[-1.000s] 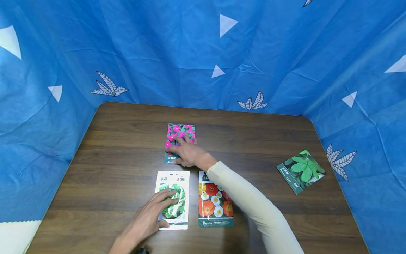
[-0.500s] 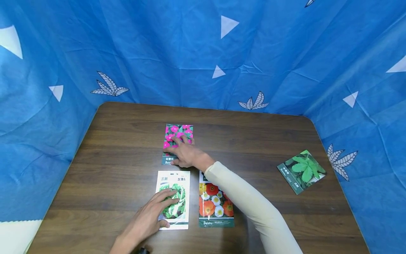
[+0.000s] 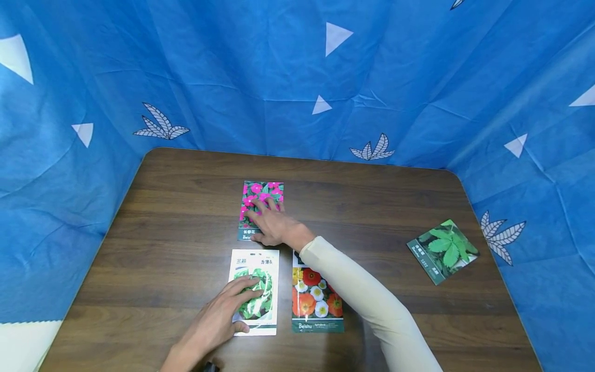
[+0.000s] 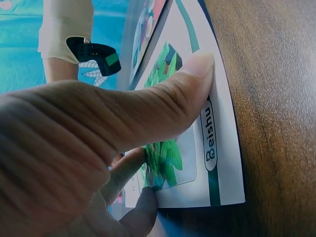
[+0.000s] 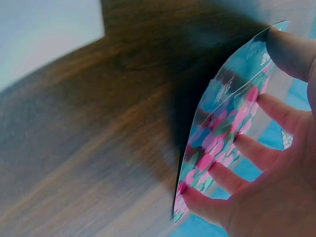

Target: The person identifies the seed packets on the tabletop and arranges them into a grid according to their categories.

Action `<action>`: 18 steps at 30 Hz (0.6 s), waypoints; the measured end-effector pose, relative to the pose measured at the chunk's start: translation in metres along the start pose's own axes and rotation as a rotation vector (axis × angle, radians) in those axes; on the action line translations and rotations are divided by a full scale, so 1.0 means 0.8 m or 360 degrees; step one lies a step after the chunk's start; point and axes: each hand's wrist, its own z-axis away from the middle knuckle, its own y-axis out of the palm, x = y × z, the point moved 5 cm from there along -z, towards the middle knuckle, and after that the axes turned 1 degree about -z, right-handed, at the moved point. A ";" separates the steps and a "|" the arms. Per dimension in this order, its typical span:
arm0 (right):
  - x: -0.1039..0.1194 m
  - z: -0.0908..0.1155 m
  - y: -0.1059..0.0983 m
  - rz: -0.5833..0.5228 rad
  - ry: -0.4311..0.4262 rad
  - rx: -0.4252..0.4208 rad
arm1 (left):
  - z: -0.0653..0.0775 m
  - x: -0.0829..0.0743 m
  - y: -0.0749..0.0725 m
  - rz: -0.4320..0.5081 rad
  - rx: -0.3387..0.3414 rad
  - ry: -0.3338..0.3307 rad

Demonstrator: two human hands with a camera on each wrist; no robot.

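In the head view my right hand (image 3: 274, 225) rests with spread fingers on a seed packet with pink flowers (image 3: 248, 199), which lies flat near the table's middle. The right wrist view shows all its fingertips touching that pink-flower packet (image 5: 212, 143). My left hand (image 3: 220, 312) lies on a white seed packet with green leaves (image 3: 254, 258) closer to the front. Seen from the left wrist, the thumb (image 4: 168, 106) presses on the lower edge of the white packet (image 4: 227, 187), with other fingers resting on its picture.
A packet with red, orange and white flowers (image 3: 307, 305) lies right of the white one, partly under my right sleeve (image 3: 372, 299). A green-leaf packet (image 3: 441, 250) sits tilted at the right of the wooden table (image 3: 153, 232). Blue cloth (image 3: 223, 67) hangs behind.
My right hand and the pink-flower packet have shifted slightly left since a second ago, then stayed almost still. My left hand and the other packets have not visibly moved.
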 end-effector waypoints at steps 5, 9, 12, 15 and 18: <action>-0.002 0.003 0.000 0.0000 -0.0041 -0.0040 | 0.000 -0.001 -0.001 -0.0012 -0.0007 0.0026; -0.005 0.005 -0.003 -0.0090 -0.0052 -0.0091 | 0.001 -0.001 -0.001 -0.0013 -0.0016 0.0036; -0.009 0.006 -0.006 -0.0150 -0.0047 -0.0129 | 0.000 -0.002 0.000 -0.0013 -0.0014 0.0037; -0.011 0.008 -0.009 -0.0109 -0.0067 -0.0135 | 0.000 -0.002 0.000 -0.0010 -0.0004 0.0025; -0.013 0.010 -0.006 -0.0052 -0.0102 -0.0106 | -0.001 -0.002 0.001 -0.0003 0.0006 0.0007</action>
